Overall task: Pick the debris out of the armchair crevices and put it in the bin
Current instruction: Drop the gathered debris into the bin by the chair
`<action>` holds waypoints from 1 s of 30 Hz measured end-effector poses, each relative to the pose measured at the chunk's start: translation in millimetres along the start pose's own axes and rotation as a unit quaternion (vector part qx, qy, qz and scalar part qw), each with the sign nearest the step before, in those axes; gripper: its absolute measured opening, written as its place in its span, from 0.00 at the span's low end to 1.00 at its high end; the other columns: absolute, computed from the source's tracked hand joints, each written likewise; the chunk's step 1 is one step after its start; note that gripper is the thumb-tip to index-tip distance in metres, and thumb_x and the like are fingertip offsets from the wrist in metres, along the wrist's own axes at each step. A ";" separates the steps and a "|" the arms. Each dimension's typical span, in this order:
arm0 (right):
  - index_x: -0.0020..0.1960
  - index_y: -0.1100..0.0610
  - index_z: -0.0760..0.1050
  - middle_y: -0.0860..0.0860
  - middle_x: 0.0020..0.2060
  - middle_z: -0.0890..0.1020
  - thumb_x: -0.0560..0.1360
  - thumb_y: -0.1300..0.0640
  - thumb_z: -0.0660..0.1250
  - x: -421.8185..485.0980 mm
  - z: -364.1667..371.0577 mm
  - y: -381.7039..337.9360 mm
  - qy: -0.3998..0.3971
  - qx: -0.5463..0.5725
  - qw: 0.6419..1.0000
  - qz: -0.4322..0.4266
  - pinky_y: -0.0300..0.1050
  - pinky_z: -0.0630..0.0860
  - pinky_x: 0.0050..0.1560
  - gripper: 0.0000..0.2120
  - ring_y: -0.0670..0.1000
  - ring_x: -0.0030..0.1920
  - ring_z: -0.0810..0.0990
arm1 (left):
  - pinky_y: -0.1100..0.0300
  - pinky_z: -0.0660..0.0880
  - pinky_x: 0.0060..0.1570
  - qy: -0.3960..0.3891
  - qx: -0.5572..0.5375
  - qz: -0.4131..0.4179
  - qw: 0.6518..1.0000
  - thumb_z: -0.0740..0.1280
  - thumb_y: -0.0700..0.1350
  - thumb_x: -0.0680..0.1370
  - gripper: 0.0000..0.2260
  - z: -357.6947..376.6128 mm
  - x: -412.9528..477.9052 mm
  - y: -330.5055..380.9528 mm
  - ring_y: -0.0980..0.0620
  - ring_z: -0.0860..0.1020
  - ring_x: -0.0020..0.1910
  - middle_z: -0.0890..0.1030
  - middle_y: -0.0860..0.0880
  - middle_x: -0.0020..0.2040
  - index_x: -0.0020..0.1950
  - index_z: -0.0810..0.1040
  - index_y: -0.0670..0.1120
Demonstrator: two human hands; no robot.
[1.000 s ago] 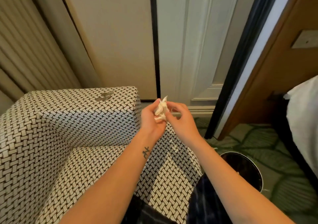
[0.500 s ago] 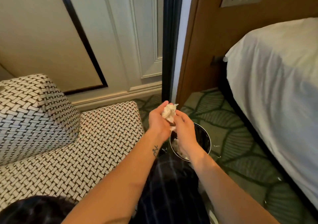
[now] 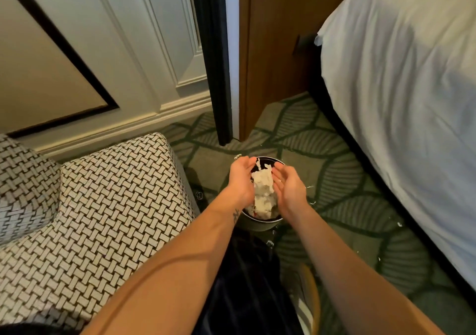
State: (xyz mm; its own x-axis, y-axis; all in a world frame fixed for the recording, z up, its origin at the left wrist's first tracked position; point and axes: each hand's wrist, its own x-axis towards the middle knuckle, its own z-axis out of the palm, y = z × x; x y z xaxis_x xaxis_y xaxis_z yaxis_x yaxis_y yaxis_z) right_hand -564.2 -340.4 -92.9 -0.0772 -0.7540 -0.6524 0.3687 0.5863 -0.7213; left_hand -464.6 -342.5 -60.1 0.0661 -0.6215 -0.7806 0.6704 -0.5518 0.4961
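Both my hands hover over a small round dark bin (image 3: 260,224) on the carpet. My left hand (image 3: 240,180) and my right hand (image 3: 289,186) face each other, palms inward and fingers spread straight. Between them a crumpled white tissue wad (image 3: 262,189) drops into the bin, onto other white scraps inside. I cannot tell whether either palm still touches it. The armchair (image 3: 103,200), in a black-and-white woven pattern, stands to the left with its seat cushion and one arm in view.
A bed with a white sheet (image 3: 412,103) fills the right side, close to the bin. A wooden panel and dark door edge (image 3: 219,77) stand behind it. Small white scraps (image 3: 310,187) dot the green leaf-patterned carpet (image 3: 334,154). My dark-clothed lap (image 3: 242,283) lies below.
My hands have moved from pinching the tissue above the bin to down over its mouth. The fingers have spread and the tissue wad is falling between the palms.
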 end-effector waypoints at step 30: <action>0.65 0.61 0.76 0.59 0.63 0.82 0.84 0.57 0.60 -183.5 160.8 4.7 -0.313 -0.001 0.950 -0.018 0.52 0.75 0.69 0.14 0.55 0.63 0.82 | 0.48 0.67 0.74 -0.080 -0.135 0.197 0.968 0.55 0.50 0.84 0.21 -162.1 -173.0 107.0 0.46 0.75 0.67 0.77 0.41 0.68 0.72 0.73 0.40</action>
State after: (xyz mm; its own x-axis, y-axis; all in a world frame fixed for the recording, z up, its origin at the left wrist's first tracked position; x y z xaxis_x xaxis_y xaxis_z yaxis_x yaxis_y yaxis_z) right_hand -399.3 -246.9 60.8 0.4757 -0.8018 -0.3618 0.3743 0.5567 -0.7416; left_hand -284.4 -203.8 66.4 0.2554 -0.8440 -0.4716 0.7868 -0.1020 0.6088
